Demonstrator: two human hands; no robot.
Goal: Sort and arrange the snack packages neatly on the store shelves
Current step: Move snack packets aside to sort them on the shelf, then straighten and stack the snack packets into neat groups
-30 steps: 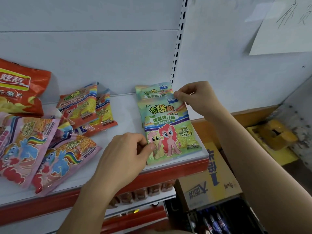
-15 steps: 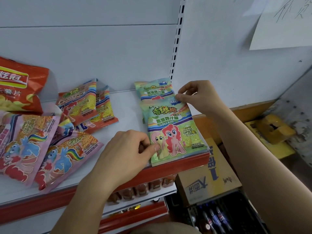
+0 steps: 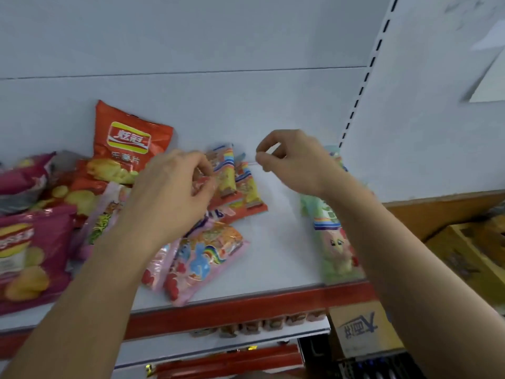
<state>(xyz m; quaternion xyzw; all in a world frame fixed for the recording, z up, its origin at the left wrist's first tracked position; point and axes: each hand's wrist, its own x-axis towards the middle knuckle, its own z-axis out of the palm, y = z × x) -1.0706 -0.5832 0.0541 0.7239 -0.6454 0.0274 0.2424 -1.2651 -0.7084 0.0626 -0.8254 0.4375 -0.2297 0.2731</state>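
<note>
L hand: (image 3: 175, 195) over mid shelf, fingers curled down at the orange packs (image 3: 240, 187); looks to touch/pinch the near one's left edge, grip blurred, can't tell for sure.
R hand: (image 3: 292, 160) above far part of shelf, right of orange packs, fingers loosely curled w/ thumb near index, holding nothing.
Green pack: (image 3: 332, 242) flat at right end of shelf, long side running near-far, partly under R forearm, well apart from the rest.
Orange packs: two, overlapping, far-centre, tilted.
Pink packs: (image 3: 202, 258) near-centre, overlapping, angled; near ends by the front edge.
Chip bags: red bag (image 3: 123, 149) leans on back wall, far left; magenta bag (image 3: 24, 253) near left.
Shelf: (image 3: 273, 242) white, red front strip (image 3: 246, 307).
Below/right: cardboard box (image 3: 360, 329) under the shelf's right end.
</note>
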